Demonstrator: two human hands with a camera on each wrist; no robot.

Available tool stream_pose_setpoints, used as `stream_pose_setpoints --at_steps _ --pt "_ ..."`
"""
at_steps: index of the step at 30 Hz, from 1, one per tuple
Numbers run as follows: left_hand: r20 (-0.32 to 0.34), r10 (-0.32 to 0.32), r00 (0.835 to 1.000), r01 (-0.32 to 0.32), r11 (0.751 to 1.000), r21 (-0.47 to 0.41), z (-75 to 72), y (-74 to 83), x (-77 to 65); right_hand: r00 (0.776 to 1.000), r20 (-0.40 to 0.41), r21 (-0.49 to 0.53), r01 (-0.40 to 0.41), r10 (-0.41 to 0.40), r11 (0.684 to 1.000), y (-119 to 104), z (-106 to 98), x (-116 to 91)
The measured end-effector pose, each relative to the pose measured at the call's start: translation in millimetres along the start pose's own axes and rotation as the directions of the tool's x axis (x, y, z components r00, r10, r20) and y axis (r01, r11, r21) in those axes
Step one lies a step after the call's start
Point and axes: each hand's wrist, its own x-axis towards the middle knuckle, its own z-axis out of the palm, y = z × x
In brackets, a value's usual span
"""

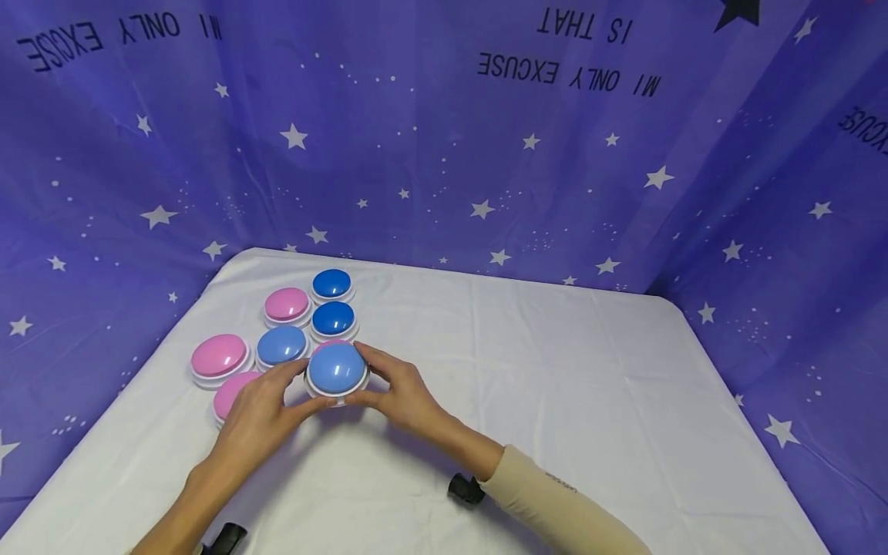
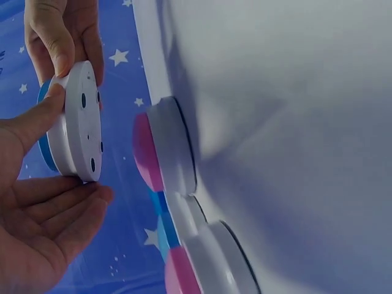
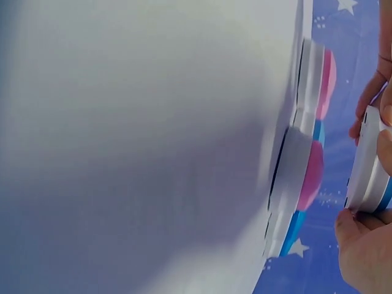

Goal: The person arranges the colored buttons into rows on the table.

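Both hands hold one light blue push button with a white round base (image 1: 338,368) between them, raised above the table. The left hand (image 1: 258,412) grips its left side with thumb and fingers; the right hand (image 1: 409,397) grips its right side. In the left wrist view the underside of the button's white base (image 2: 86,125) shows small dark dots. A pink button (image 1: 327,344) is mostly hidden behind the held one. Beside the left hand, another pink button (image 1: 230,393) is partly covered by it. A light blue button (image 1: 281,344) sits just beyond the left hand.
Farther back on the white-covered table (image 1: 590,432) stand two dark blue buttons (image 1: 333,317) and a pink button (image 1: 287,304). One more pink button (image 1: 218,355) sits near the left edge. A purple star-patterned curtain (image 1: 444,154) hangs behind the table and along its sides.
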Motion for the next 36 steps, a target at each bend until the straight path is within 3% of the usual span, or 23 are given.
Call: stream_pose_setpoints --at_steps 9,14,19,26,36 --pt "0.039 0.059 0.997 -0.056 0.996 -0.071 15.6 6.9 25.0 0.995 -0.061 0.069 -0.078 0.082 0.995 8.8 -22.2 -3.3" --pt "0.029 0.109 0.994 -0.105 0.988 -0.113 33.4 15.8 39.6 0.991 -0.114 0.09 -0.058 0.068 0.994 2.7 -42.0 -12.6" --pt "0.024 0.135 0.991 -0.13 0.981 -0.146 58.7 32.4 55.2 0.984 -0.164 0.095 -0.056 0.071 0.994 -0.5 -71.2 -27.7" --pt "0.06 0.132 0.989 -0.118 0.974 -0.194 97.5 58.2 75.4 0.964 -0.221 0.089 -0.13 0.147 0.987 48.9 -108.0 -51.9" --pt "0.125 0.21 0.97 -0.182 0.963 -0.2 152.9 97.5 101.3 0.93 -0.281 0.054 -0.232 0.238 0.971 70.6 -161.9 -95.4"
